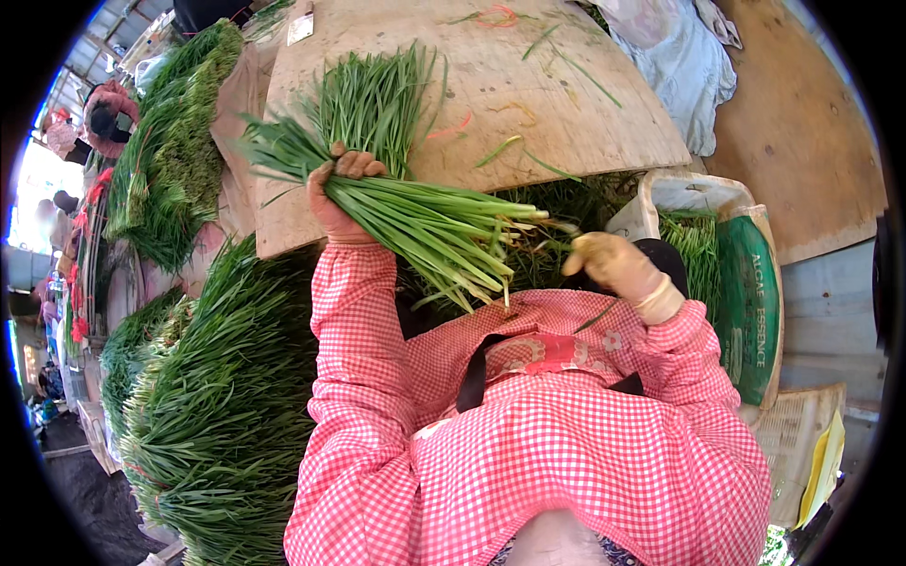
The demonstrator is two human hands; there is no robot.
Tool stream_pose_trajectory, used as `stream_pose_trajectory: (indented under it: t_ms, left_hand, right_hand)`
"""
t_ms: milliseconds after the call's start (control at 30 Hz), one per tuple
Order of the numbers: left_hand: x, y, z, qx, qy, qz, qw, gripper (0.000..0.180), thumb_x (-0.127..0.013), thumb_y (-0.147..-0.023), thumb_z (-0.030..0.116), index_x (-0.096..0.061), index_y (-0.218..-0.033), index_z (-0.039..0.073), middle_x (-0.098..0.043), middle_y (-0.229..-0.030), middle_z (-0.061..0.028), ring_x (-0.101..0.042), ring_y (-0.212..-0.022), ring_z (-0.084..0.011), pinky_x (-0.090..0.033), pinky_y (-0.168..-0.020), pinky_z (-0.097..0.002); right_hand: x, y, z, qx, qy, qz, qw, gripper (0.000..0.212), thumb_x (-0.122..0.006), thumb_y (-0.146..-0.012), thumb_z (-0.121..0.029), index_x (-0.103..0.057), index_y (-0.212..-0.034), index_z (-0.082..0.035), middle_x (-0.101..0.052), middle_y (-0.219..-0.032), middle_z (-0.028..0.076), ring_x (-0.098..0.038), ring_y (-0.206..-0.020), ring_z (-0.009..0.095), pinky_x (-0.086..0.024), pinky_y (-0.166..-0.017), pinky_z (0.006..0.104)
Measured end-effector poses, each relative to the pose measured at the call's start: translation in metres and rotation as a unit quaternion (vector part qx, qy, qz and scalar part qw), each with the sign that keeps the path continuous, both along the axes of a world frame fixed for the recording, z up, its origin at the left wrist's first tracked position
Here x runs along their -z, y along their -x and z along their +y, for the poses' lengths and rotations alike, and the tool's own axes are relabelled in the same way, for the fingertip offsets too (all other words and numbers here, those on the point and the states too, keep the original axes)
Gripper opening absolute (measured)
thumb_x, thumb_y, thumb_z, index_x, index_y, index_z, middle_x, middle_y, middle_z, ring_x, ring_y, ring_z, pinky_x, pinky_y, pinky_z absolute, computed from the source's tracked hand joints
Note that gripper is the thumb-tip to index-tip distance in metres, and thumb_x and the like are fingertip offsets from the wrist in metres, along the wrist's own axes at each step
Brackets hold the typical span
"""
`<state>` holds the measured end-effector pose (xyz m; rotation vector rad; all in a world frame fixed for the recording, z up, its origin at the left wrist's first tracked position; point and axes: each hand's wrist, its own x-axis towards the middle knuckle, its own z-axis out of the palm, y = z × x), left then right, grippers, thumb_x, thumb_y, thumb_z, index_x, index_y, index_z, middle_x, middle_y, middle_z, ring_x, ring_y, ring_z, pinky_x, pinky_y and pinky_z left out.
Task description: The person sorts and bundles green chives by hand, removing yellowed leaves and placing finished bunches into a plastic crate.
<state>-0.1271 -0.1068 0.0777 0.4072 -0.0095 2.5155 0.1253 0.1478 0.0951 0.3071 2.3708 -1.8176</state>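
Note:
My left hand [342,193] is wrapped round a bunch of garlic chives [439,222], held over my lap at the near edge of a wooden board. The leaf tips point left and the pale stem ends point right. My right hand [618,269], in a pale, stained glove, is just right of the stem ends, apart from the bunch. Its fingers are curled in, and a blurred strand shows near them; whether they hold it is unclear. A second bunch of chives [373,108] lies on the wooden board [557,113], behind my left hand.
Large heaps of chives stand left of me [226,396] and farther back [175,141]. Loose leaves and red ties [495,16] lie on the board. At right are a white crate [694,189] with greens, a green sack [750,302] and pale cloth [675,75]. People are at far left.

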Motion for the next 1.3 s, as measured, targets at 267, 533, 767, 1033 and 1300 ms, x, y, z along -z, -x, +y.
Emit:
stream_pose_trajectory:
  t_ms: [267,533,767,1033,1300]
  left_hand:
    - [-0.004,-0.002,0.001,0.011,-0.018,0.015,1.0,0.022,-0.055,-0.075,0.014,-0.047,-0.094,0.005,-0.048,-0.069,0.0005,-0.046,-0.065,-0.0118,-0.04,-0.068,-0.0262]
    - [-0.005,-0.007,0.005,-0.018,0.06,0.064,0.996,0.024,-0.055,-0.074,0.015,-0.045,-0.094,0.006,-0.045,-0.068,0.001,-0.046,-0.067,-0.0126,-0.041,-0.073,-0.0297]
    - [-0.006,-0.01,0.01,-0.046,0.092,0.048,0.994,0.023,-0.054,-0.074,0.015,-0.045,-0.093,0.007,-0.046,-0.069,0.0007,-0.047,-0.069,-0.0137,-0.041,-0.079,-0.0331]
    - [0.003,-0.005,0.013,-0.01,0.041,0.019,0.999,0.023,-0.056,-0.072,0.014,-0.046,-0.091,0.007,-0.047,-0.068,0.0015,-0.048,-0.067,-0.0123,-0.04,-0.076,-0.0301]
    - [0.001,0.004,0.006,-0.04,0.021,-0.012,0.999,0.02,-0.053,-0.073,0.014,-0.047,-0.09,0.007,-0.048,-0.069,0.0005,-0.048,-0.066,-0.0128,-0.041,-0.075,-0.0296]
  right_hand:
    - [0.017,0.005,-0.012,0.022,0.174,0.058,0.983,0.028,-0.05,-0.091,-0.029,-0.058,-0.098,-0.003,-0.042,-0.062,-0.004,-0.029,-0.046,0.003,-0.022,-0.041,0.0168]
    - [-0.012,0.05,-0.09,-0.013,0.508,-0.078,0.858,0.04,-0.06,-0.085,-0.026,-0.049,-0.117,-0.005,-0.059,-0.103,0.005,-0.058,-0.088,0.014,-0.049,-0.074,0.0269]
    - [-0.004,0.049,-0.077,0.087,0.513,-0.029,0.854,0.034,-0.06,-0.084,-0.022,-0.053,-0.113,-0.006,-0.061,-0.103,0.007,-0.059,-0.093,0.017,-0.05,-0.08,0.0296]
    - [-0.002,0.039,-0.058,0.078,0.588,0.02,0.805,0.025,-0.056,-0.087,-0.023,-0.053,-0.107,-0.008,-0.051,-0.073,-0.002,-0.043,-0.057,0.006,-0.037,-0.053,0.0208]
    - [-0.014,-0.01,0.019,-0.032,0.626,0.229,0.745,0.034,-0.066,-0.078,-0.031,-0.049,-0.098,-0.01,-0.044,-0.073,-0.002,-0.043,-0.059,0.007,-0.037,-0.047,0.0232]
